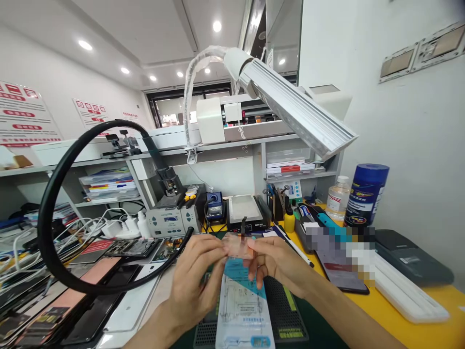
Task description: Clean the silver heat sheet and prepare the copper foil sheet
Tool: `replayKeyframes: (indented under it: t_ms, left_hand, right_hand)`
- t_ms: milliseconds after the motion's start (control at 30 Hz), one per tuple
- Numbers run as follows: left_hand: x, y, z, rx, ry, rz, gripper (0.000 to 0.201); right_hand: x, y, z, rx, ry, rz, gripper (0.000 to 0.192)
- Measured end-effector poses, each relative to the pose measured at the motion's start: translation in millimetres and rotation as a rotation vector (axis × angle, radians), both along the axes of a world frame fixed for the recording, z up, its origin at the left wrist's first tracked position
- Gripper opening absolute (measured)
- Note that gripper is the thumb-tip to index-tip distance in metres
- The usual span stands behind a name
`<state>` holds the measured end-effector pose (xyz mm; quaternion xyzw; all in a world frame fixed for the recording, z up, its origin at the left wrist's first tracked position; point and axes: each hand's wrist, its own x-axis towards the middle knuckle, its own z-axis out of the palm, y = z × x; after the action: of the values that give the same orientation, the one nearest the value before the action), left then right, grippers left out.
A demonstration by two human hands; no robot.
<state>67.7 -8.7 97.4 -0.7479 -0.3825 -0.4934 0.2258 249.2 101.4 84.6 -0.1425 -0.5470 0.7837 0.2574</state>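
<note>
Up in front of me, a small clear plastic packet spans the gap between my two hands. A dark strip stands up behind its top edge, and an orange patch shows near its right end. My left hand pinches the packet's left end between thumb and fingers. At the right end, the thumb and index finger of my right hand are closed on it, with the other fingers curled below. Under both hands lies a blue and white printed packet on a black perforated mat.
Phone parts and white cables crowd the left. A black hose loops up there. Behind are a grey control unit and a heating plate. On the right are a phone, a blue spray can and a white bar.
</note>
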Motion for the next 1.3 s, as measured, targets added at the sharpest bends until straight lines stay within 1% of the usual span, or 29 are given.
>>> replayKeyframes:
  t_ms: [133, 233, 367, 433, 600, 667, 733, 767, 833, 867, 933, 1067, 1133, 1233, 1300]
  left_hand:
    - [9.4, 4.7, -1.1, -0.144, -0.284, -0.074, 0.026]
    - [9.7, 8.1, -4.0, -0.234, -0.440, -0.108, 0.022]
    - [8.3, 10.7, -5.2, -0.315, -0.571, -0.160, 0.012]
    - [9.1, 10.4, -4.2, -0.344, -0.627, -0.174, 0.010]
    - [14.2, 6.7, 1.3, -0.387, -0.763, -0.174, 0.008]
    - [15.3, 5.6, 2.1, -0.412, -0.803, -0.186, 0.007]
    - [15.6, 4.8, 1.4, -0.439, -0.835, -0.201, 0.008]
    - [15.8, 4.5, 0.7, -0.450, -0.848, -0.208, 0.008]
    - [16.3, 3.9, -1.1, -0.470, -0.865, -0.223, 0.008]
    - [16.7, 3.7, -2.0, -0.479, -0.870, -0.230, 0.008]
    - [17.6, 3.2, -3.6, -0.495, -0.872, -0.243, 0.007]
    - [16.7, 2.0, -8.2, -0.507, -0.830, -0.257, 0.009]
    - [14.2, 1.2, -11.7, -0.494, -0.784, -0.261, 0.013]
    - [9.0, 0.2, -16.4, -0.446, -0.695, -0.266, 0.019]
    - [5.6, 0.0, -17.4, -0.398, -0.623, -0.274, 0.023]
  right_hand:
    - [-1.9, -1.7, -3.1, -0.039, -0.051, 0.043, 0.044]
    - [-3.4, -2.3, -5.1, -0.060, -0.064, 0.065, 0.047]
    - [-4.0, -3.0, -6.4, -0.074, -0.070, 0.081, 0.046]
    - [-3.9, -3.6, -6.9, -0.075, -0.085, 0.085, 0.047]
    - [-3.4, -4.5, -9.3, -0.044, -0.160, 0.106, 0.060]
    - [-2.0, -3.9, -10.0, 0.006, -0.181, 0.072, 0.063]
    - [0.8, -3.1, -9.6, 0.071, -0.170, -0.026, 0.061]
    - [2.5, -2.9, -9.0, 0.114, -0.147, -0.101, 0.058]
    - [5.8, -3.6, -7.1, 0.248, -0.070, -0.248, 0.048]
    - [7.1, -4.8, -6.1, 0.327, -0.026, -0.298, 0.042]
    - [8.3, -8.7, -3.9, 0.470, 0.023, -0.358, 0.033]
    - [6.9, -17.5, -1.7, 0.643, -0.038, -0.470, 0.022]
    - [6.9, -19.0, -2.2, 0.780, -0.033, -0.543, 0.017]
    - [9.1, -17.4, -3.6, 1.035, 0.053, -0.659, 0.023]
    - [10.7, -16.1, -3.3, 1.183, 0.120, -0.700, 0.029]
